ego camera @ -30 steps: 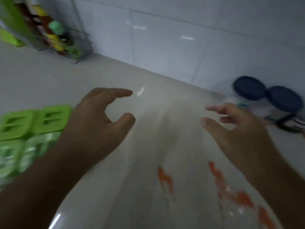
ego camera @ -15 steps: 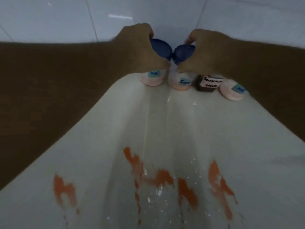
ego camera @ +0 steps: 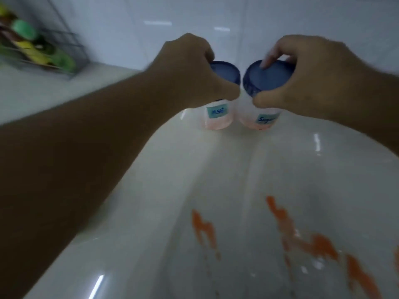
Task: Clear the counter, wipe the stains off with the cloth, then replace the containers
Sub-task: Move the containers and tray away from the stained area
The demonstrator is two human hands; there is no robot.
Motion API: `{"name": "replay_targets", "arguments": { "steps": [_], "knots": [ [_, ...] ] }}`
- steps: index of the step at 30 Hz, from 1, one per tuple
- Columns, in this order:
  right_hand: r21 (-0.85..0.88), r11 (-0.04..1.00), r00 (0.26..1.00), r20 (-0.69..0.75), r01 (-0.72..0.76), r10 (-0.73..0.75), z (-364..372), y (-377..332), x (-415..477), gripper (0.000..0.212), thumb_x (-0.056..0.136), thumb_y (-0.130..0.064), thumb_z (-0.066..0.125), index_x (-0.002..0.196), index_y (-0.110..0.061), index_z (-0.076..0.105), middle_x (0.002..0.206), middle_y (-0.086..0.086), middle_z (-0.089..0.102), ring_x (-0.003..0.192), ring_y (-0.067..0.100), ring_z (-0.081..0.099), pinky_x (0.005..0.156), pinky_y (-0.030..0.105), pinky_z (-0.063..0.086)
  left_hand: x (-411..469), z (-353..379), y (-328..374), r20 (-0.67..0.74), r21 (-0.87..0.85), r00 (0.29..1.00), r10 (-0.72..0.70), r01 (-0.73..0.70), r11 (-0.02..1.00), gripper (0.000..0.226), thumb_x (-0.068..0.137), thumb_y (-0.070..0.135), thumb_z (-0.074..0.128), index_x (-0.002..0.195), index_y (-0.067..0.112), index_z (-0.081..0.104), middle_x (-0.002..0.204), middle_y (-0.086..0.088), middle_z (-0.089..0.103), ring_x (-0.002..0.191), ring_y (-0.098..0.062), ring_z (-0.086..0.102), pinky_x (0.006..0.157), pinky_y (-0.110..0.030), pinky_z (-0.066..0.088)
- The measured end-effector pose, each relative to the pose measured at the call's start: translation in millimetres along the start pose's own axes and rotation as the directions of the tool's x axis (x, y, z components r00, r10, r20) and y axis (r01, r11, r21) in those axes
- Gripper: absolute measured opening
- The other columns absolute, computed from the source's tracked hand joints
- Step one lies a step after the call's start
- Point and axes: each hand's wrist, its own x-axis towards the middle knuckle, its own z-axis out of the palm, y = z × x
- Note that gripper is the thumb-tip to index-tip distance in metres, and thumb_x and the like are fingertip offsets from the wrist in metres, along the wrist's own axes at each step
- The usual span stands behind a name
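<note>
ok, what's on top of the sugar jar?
A blue lid, with the right hand gripping its rim and fingers resting on top. The sugar jar contents are covered by hand and lid.

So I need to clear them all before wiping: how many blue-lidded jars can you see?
2. The MSG jar is in the left hand; the Sugar jar is in the right hand. Others may sit out of frame.

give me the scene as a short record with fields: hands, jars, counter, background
left hand: gripping the blue lid of the MSG jar
right hand: gripping the blue lid of the Sugar jar
jars: side by side, close together; whether lifted is unclear
counter: white, orange stains unwiped in the foreground
background: wire rack with bottles, far left, blurred
</note>
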Motion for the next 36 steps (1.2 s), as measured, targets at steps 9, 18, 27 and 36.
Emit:
{"name": "replay_targets", "arguments": {
  "steps": [9,18,27,36],
  "knots": [
    [0.084,0.961,0.944,0.181,0.265,-0.276,108.3,-135.8,24.9,0.051,0.059,-0.040,0.084,0.105,-0.033,0.064,0.108,-0.007,0.063,0.093,0.018,0.057,0.074,0.031,0.048,-56.6,-63.0,-170.4,-0.143,0.118,0.967,-0.211,0.228,0.967,0.069,0.058,0.052,0.075,0.120,0.024,0.066,0.107,0.004,0.068,0.086,-0.014,0.059,0.067,-0.025,0.044],
    [0.030,0.961,0.935,0.228,0.273,-0.273,128.1,-146.4,31.9,0.053,0.064,-0.043,0.089,0.110,-0.030,0.066,0.112,-0.004,0.061,0.096,0.017,0.054,0.073,0.028,0.038,-56.1,-58.8,-200.5,-0.096,0.094,0.971,-0.221,0.230,0.969,0.078,0.060,0.055,0.078,0.129,0.024,0.058,0.122,0.000,0.063,0.095,-0.016,0.053,0.075,-0.025,0.039],
    [-0.053,0.998,0.997,0.069,-0.017,0.021,25.6,-28.8,-31.8,0.040,0.076,-0.055,0.076,0.110,-0.036,0.066,0.112,-0.005,0.055,0.098,0.013,0.057,0.077,0.026,0.036,-47.8,-44.1,-71.5,-0.131,0.077,0.990,0.053,-0.043,0.996,0.082,0.064,0.057,0.074,0.136,0.027,0.050,0.137,-0.007,0.051,0.124,-0.025,0.048,0.095,-0.030,0.034],
    [-0.221,0.896,0.913,-0.227,-0.386,0.338,-102.6,177.9,-96.3,0.041,0.072,-0.052,0.069,0.107,-0.032,0.066,0.112,0.011,0.062,0.107,0.035,0.057,0.093,0.038,0.045,-15.0,85.8,132.2,0.092,-0.168,0.916,0.391,-0.373,0.913,0.066,0.076,0.048,0.072,0.136,0.031,0.050,0.130,0.005,0.055,0.106,-0.009,0.050,0.082,-0.023,0.035]
  ]
}}
